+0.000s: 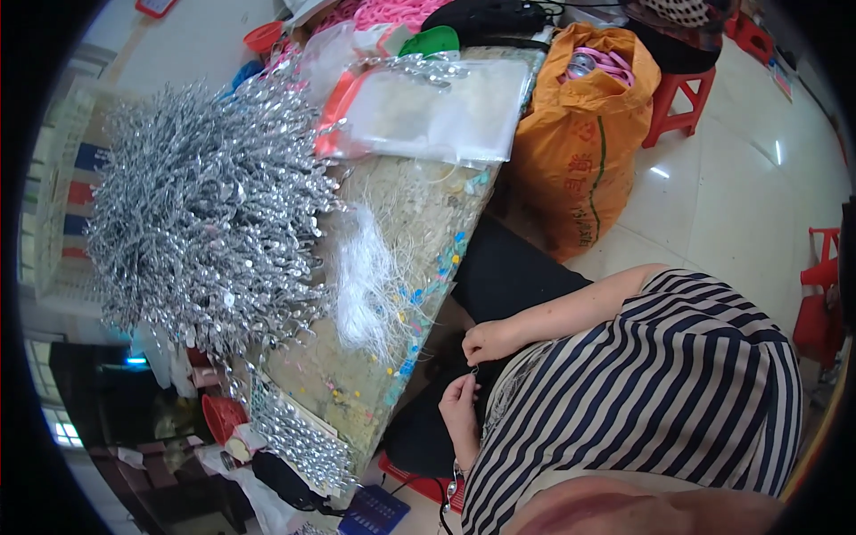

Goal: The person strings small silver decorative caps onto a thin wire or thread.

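Note:
My right hand (491, 343) is the upper one in the head view, its bare forearm coming from the striped sleeve. My left hand (458, 407) is just below it, over my dark-trousered lap beside the table edge. Fingers of both hands are closed in a pinch, close together. A small thin loop (473, 368), perhaps thread or wire, shows between the fingertips. A grey, stringy bunch (510, 385) lies against my striped shirt. On the table (401, 201), a bundle of white clear threads (361, 285) is nearest to my hands.
A large heap of silvery strands (209, 214) covers the table's left. Clear plastic bags (437, 111) lie at the far end. An orange sack (580, 134) with pink items stands beyond my knee, near a red stool (682, 102). More silvery pieces (299, 437) and a blue calculator-like device (374, 511) are near the bottom.

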The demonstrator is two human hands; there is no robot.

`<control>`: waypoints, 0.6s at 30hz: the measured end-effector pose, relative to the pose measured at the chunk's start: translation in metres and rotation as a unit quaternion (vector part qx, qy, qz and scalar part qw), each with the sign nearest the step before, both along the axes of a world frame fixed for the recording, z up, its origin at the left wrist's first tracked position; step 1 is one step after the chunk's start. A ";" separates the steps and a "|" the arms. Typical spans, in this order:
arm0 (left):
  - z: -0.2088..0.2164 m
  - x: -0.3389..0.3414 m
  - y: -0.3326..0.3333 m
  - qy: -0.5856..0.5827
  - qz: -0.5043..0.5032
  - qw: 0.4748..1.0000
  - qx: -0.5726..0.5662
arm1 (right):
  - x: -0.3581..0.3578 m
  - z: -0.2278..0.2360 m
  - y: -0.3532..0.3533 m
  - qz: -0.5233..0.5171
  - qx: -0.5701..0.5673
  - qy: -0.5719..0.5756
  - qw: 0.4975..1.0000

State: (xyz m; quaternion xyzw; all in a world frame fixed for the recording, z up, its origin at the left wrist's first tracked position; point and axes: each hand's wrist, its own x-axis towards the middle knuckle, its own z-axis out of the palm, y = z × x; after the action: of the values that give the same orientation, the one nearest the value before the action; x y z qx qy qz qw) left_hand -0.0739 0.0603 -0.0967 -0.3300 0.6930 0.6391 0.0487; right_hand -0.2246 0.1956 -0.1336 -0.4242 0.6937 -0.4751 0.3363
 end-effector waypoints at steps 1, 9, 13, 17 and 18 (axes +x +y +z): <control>0.002 0.000 0.000 0.005 -0.002 1.000 -0.007 | 0.000 0.005 0.001 0.009 0.003 0.003 1.000; 0.015 0.003 -0.003 0.033 0.047 0.998 0.009 | 0.002 0.025 0.005 0.038 0.034 0.054 0.997; 0.032 0.005 -0.002 0.039 0.060 0.997 0.005 | -0.003 0.040 0.005 0.048 0.025 0.066 0.996; 0.054 0.003 -0.004 0.085 0.067 0.994 -0.004 | -0.017 0.083 0.004 0.041 0.022 -0.054 0.997; 0.062 0.003 -0.004 0.086 0.066 0.994 -0.010 | -0.019 0.099 0.003 0.044 0.069 -0.166 0.983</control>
State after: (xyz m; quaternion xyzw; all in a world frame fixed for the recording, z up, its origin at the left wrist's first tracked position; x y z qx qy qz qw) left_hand -0.0704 0.0562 -0.0349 -0.3195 0.6777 0.6598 -0.0572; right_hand -0.2434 0.1986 -0.0350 -0.3458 0.6399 -0.4747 0.4956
